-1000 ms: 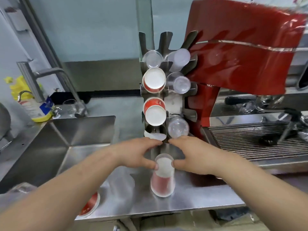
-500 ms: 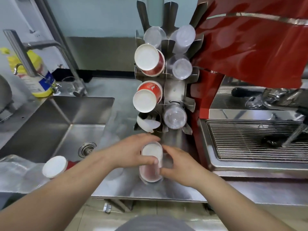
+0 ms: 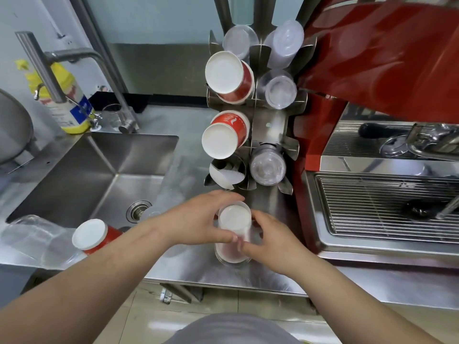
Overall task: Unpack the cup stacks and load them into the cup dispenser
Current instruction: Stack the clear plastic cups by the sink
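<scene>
- Holding a wrapped stack of cups (image 3: 233, 234) between both hands, I have it upright on the counter (image 3: 188, 266), right in front of the cup dispenser (image 3: 253, 135).
- My left hand (image 3: 198, 219) is curled round the upper left side of the stack, fingers closed on it and thumb pressed to the near face.
- My right hand (image 3: 270, 242) meets it from the other side, fingertips pinched at the clear plastic sleeve just below the white top; whether they hold film alone or the cups too, I cannot tell.
- Paper cups nested like this should be light but loose: I judge the stack will bend or slide apart if gripped only at one end.
- Through the sleeve the grip looks slippery, and hard squeezing would probably dent the thin walls.
- Best hold, as I judge it, is mid-height with one hand while the other peels the film from the top.
- Just beyond my fingers, the lowest left slot of the dispenser looks nearly empty, showing only a white edge; it seems the likely place for this stack.
- Well off to the left of my grip, a second stack (image 3: 95, 235) lies on its side by the sink (image 3: 106, 170), partly in its wrapper.
</scene>
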`<action>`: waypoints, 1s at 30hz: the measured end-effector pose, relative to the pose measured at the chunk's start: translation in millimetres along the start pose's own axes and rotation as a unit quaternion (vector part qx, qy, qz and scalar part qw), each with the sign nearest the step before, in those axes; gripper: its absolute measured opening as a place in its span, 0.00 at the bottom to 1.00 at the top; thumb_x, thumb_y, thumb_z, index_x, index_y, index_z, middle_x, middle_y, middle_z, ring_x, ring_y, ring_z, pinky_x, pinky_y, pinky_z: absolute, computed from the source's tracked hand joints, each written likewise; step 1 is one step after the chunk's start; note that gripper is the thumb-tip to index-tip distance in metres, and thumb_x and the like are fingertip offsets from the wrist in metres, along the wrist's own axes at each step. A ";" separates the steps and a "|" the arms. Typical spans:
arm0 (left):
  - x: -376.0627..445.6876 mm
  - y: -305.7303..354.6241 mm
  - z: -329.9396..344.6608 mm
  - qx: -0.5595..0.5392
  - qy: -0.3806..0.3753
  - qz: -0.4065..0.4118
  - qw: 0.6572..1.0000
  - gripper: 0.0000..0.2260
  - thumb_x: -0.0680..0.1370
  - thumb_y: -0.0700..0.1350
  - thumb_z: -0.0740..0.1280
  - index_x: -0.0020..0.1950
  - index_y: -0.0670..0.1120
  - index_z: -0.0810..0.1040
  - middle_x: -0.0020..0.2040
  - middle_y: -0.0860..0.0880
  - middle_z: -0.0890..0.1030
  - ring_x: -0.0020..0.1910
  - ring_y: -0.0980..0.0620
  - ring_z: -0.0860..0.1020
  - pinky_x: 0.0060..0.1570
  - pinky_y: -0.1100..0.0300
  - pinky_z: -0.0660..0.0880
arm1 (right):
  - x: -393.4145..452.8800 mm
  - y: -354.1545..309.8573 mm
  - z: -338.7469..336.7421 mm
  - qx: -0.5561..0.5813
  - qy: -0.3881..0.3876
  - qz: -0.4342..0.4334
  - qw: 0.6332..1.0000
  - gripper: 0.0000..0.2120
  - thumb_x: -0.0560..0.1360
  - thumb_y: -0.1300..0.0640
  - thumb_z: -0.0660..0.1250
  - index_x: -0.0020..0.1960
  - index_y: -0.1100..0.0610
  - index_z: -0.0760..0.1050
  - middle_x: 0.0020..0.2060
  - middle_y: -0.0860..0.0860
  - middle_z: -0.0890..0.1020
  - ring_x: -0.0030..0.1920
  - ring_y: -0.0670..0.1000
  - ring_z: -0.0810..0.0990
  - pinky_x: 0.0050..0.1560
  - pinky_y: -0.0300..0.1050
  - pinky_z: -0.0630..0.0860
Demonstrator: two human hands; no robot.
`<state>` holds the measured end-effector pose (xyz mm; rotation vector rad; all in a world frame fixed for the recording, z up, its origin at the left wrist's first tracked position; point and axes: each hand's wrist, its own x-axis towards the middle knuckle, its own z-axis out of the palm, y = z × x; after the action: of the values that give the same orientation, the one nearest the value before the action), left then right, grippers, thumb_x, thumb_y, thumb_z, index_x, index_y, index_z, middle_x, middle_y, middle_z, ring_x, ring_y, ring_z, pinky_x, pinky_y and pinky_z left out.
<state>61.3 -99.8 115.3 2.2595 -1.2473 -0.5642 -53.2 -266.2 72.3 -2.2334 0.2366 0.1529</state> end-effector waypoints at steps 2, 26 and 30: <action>1.1 1.8 -3.0 -0.025 0.005 0.003 1.000 0.31 0.68 0.51 0.76 0.69 0.53 0.70 0.62 0.58 0.74 0.61 0.61 0.71 0.60 0.66 0.71 | -0.4 0.8 -2.7 0.009 0.009 0.002 1.000 0.30 0.67 0.46 0.73 0.66 0.44 0.68 0.59 0.43 0.75 0.59 0.43 0.73 0.60 0.41 0.71; 5.5 -3.9 19.6 -0.130 0.023 -0.023 0.991 0.34 0.70 0.51 0.76 0.73 0.58 0.66 0.64 0.60 0.75 0.60 0.61 0.74 0.56 0.65 0.75 | -13.4 4.4 -7.6 0.104 0.077 0.022 0.991 0.30 0.61 0.48 0.75 0.60 0.38 0.68 0.55 0.39 0.79 0.54 0.39 0.78 0.56 0.45 0.77; -5.4 -30.4 57.7 -0.129 0.009 -0.075 0.989 0.32 0.72 0.49 0.74 0.73 0.58 0.64 0.65 0.55 0.75 0.59 0.59 0.75 0.52 0.68 0.75 | -15.5 10.9 -5.7 0.097 0.077 0.036 0.992 0.29 0.62 0.50 0.75 0.60 0.42 0.69 0.54 0.39 0.79 0.54 0.40 0.78 0.56 0.46 0.77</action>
<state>45.7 -93.9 52.1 2.1445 -0.9390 -0.7141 -70.6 -275.5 70.5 -2.0452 0.3993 -0.0043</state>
